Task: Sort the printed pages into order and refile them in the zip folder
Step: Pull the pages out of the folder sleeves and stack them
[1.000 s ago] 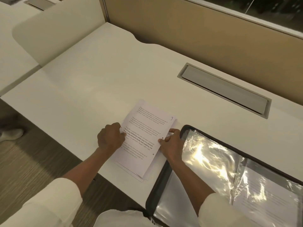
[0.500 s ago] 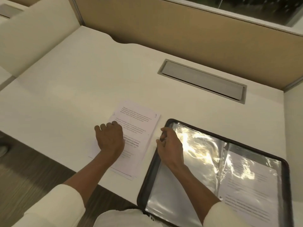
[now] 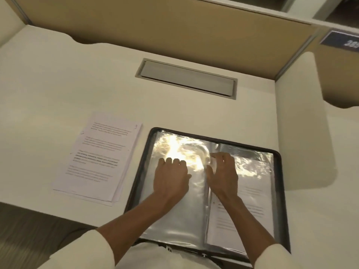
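Left hand [image 3: 171, 179] off the pages [image 3: 99, 158], now pressing the open folder's [image 3: 139, 171] left sleeve [image 3: 174, 220]; fingers bent, grip unclear. Right hand [image 3: 222, 173] pinches a sleeve edge at the fold. Pages stacked just left of folder.

Your desk [image 3: 58, 84]: white top. Grey cable hatch [image 3: 186, 78] set in it, closed. Tan partition [image 3: 155, 22] behind. Blue number plate [image 3: 342, 40] upper right.

Both bare forearms reaching forward from cream cuffs, left grip [image 3: 171, 177] palm down, fingers together and pointing ahead, pressing flat, right grip [image 3: 223, 171] just beside it, fingers curled over the edge of a plastic pocket [image 3: 201, 152], thumb spread towards the left grip
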Available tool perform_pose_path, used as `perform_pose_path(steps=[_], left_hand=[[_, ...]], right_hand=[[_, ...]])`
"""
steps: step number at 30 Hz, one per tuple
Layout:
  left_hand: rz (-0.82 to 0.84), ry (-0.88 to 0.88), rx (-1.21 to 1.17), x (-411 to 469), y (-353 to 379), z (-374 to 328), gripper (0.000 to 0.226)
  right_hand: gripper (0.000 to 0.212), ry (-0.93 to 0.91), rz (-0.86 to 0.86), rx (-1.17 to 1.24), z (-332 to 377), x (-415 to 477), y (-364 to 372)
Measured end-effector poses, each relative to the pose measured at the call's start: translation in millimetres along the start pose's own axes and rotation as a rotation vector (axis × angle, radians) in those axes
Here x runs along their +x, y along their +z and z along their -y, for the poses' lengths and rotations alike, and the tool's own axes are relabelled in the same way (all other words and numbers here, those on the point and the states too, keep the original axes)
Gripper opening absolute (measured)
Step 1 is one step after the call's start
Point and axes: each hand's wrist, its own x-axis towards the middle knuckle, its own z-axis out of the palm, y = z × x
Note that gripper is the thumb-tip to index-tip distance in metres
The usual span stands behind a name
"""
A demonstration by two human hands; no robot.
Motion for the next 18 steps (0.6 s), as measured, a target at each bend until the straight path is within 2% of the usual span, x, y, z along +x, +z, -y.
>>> perform_pose_path(steps=[4,8,13,18], left_hand=[[0.007,0.17,-0.049,0,20,-54,0.034],[0.025,0.253,-0.095,0,36,-92,0.037],[0.126,0.223,-0.175,-4,42,-119,0.054],[0.116,0.189,-0.177,-10,41,-131,0.055]], right_hand=[[0.062,0.094,0.089,-0.127,-61,2,-28],[0.088,0.136,0.149,-0.173,-109,5,-50],[0.107,0.136,0.242,-0.154,-144,10,-66],[0.109,0.099,0.245,-0.166,-152,11,-77]])
